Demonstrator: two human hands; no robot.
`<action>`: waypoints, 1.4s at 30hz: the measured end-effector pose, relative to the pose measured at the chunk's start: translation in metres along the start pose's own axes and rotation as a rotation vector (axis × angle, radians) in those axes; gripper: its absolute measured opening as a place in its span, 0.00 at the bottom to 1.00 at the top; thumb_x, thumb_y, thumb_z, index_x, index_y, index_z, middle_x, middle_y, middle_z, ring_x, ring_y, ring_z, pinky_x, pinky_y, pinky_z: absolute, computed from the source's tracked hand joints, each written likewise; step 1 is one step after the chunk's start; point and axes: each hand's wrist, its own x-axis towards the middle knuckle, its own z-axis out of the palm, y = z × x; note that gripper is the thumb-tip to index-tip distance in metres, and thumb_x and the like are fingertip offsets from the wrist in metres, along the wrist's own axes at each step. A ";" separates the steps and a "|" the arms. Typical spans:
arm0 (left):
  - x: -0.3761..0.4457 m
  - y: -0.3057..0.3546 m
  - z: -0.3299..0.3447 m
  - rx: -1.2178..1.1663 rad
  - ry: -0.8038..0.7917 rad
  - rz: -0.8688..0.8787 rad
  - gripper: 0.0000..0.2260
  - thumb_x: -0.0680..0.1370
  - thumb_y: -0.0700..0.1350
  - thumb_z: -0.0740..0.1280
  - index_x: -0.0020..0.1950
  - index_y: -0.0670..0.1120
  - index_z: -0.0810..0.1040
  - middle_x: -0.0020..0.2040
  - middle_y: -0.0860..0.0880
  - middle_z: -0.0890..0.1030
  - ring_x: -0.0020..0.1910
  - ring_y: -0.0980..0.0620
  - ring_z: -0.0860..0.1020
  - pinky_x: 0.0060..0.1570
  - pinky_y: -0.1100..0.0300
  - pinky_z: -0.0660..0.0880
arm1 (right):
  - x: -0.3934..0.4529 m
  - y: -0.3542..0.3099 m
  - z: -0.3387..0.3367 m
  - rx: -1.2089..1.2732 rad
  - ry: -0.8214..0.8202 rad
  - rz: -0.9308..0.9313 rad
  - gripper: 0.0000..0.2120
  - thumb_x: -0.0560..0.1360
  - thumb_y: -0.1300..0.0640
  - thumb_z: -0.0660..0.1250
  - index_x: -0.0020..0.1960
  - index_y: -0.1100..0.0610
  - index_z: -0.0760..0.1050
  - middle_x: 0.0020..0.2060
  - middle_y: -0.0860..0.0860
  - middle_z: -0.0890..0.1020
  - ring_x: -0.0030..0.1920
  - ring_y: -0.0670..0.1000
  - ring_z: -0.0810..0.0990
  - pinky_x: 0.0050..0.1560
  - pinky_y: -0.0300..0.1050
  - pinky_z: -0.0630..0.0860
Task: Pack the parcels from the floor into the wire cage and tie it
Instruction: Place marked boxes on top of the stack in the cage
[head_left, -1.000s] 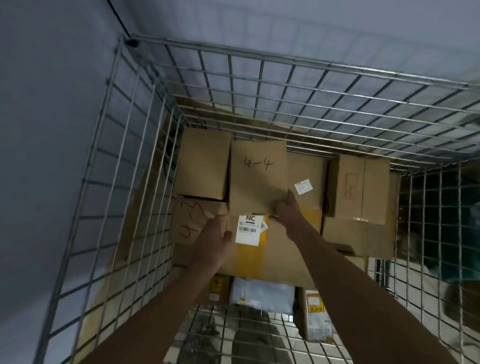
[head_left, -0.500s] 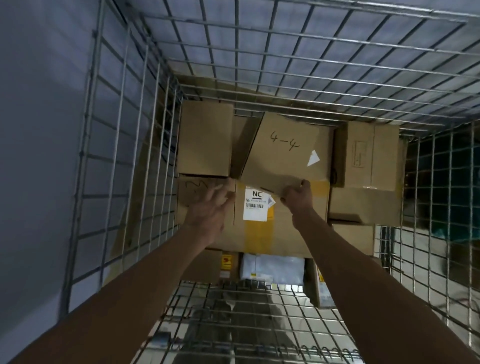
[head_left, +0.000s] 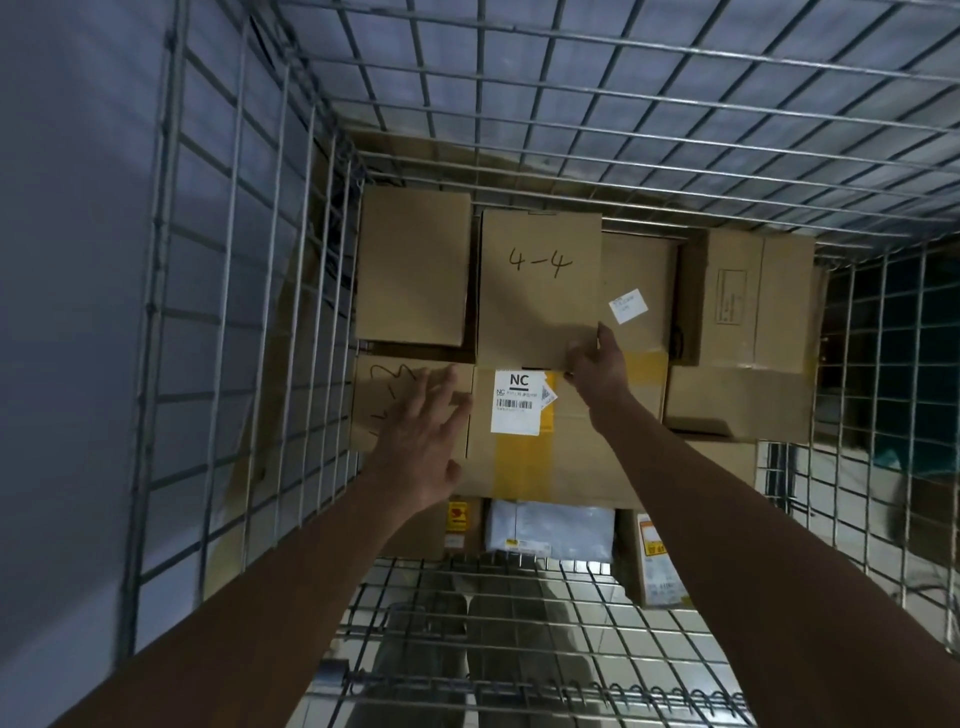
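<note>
While right hand (head_left: 597, 364) pinches 4-4 box (head_left: 540, 286) near corner inside cage (head_left: 249, 312), left hand (head_left: 421, 436) hovers spread, grasping nothing.

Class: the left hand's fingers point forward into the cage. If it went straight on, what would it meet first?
Probably the scribbled box under the left hand, then the plain box behind it; depth is unclear.

Bare forearms, no sleeves, hands (head_left: 423, 436) ungloved
</note>
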 end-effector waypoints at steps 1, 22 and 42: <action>-0.002 0.000 0.005 0.000 0.006 0.000 0.43 0.77 0.56 0.69 0.84 0.53 0.47 0.83 0.47 0.34 0.82 0.39 0.36 0.77 0.35 0.60 | -0.001 -0.003 0.001 0.044 0.009 0.017 0.25 0.80 0.57 0.62 0.76 0.49 0.65 0.66 0.54 0.76 0.65 0.58 0.77 0.63 0.61 0.79; -0.015 0.005 -0.037 -0.007 0.020 -0.065 0.37 0.81 0.59 0.62 0.84 0.48 0.49 0.85 0.47 0.44 0.83 0.43 0.47 0.77 0.42 0.62 | -0.061 -0.041 -0.002 -0.611 0.137 -0.108 0.27 0.82 0.58 0.57 0.79 0.61 0.57 0.69 0.63 0.69 0.66 0.65 0.70 0.62 0.59 0.74; -0.109 0.360 -0.146 -0.029 0.111 0.338 0.32 0.83 0.61 0.50 0.84 0.47 0.54 0.85 0.47 0.50 0.83 0.44 0.53 0.78 0.43 0.60 | -0.315 0.034 -0.261 -0.529 0.517 -0.325 0.24 0.76 0.56 0.55 0.70 0.63 0.70 0.70 0.59 0.73 0.73 0.62 0.67 0.69 0.60 0.70</action>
